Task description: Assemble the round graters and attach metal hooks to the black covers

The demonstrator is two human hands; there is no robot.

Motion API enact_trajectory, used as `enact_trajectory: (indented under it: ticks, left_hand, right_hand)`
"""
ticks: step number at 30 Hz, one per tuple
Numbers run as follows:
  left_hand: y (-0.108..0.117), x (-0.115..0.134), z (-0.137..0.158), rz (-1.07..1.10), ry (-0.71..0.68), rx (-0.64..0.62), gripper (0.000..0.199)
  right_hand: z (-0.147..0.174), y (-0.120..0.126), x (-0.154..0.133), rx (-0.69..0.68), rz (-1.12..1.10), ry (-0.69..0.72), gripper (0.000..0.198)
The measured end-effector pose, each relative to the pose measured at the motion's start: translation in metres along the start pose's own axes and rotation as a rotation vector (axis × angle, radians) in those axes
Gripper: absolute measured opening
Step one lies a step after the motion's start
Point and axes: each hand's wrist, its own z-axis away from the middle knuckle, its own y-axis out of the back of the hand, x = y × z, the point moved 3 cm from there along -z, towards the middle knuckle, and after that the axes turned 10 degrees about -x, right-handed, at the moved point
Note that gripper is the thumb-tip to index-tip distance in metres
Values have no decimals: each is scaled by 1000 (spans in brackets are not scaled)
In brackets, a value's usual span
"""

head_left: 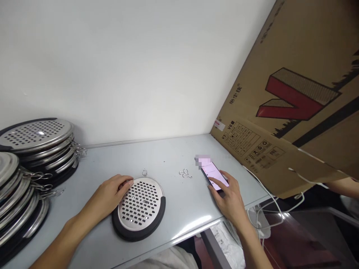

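My left hand (116, 190) has its fingers curled at the upper left rim of a round perforated metal disc (140, 205), the thumb over the edge. The disc lies flat on the table, with a black band round its lower side and a small wire loop (144, 172) at its top. My right hand (228, 192) is at a smartphone (214, 173) lying on the table. Its fingers reach across the lower part of the lit screen and the phone's edges. Between disc and phone lies a bent wire clip (185, 173).
At the left stand two stacks of similar discs, a rear stack (39, 136) and a front stack (19, 201), with wire clips sticking out. A large cardboard box (291, 93) leans at the right. White cables (276, 209) hang past the table edge. Another person's arm (343, 186) shows at far right.
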Motion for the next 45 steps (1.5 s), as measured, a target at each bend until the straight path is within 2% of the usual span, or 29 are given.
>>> enact_trajectory:
  ticks: [6,10,13,15,24,28,31,34,45]
  left_hand:
    - [-1,-2,-2,10,1,6,38]
    - [-2,-3,-3,9,-10,3,38]
    - [-2,-3,-2,3,0,-6,39]
    - [-2,-2,-2,-2,10,-16,38]
    - [-1,0,-2,-6,21,-36,38]
    - [-1,-1,-2,-3,30,-38,39]
    - [-1,-2,-2,1,19,-35,40]
    - [-2,-2,-2,-5,14,-30,39]
    - [-3,-4,-3,-18,16,-28,39]
  right_hand:
    - [0,-2,4,21,3,-8,29]
    - [0,-5,6,66,22,-93,47]
    - [1,-6,6,33,30,-181,61]
    - [1,-5,4,8,22,-215,63]
    - [0,-3,3,7,3,-219,63]
    - [0,-2,0,19,11,-182,51]
    - [1,0,-1,22,-22,-274,43]
    - [1,2,-2,10,-60,-361,49]
    - [0,0,-2,20,-45,-305,54]
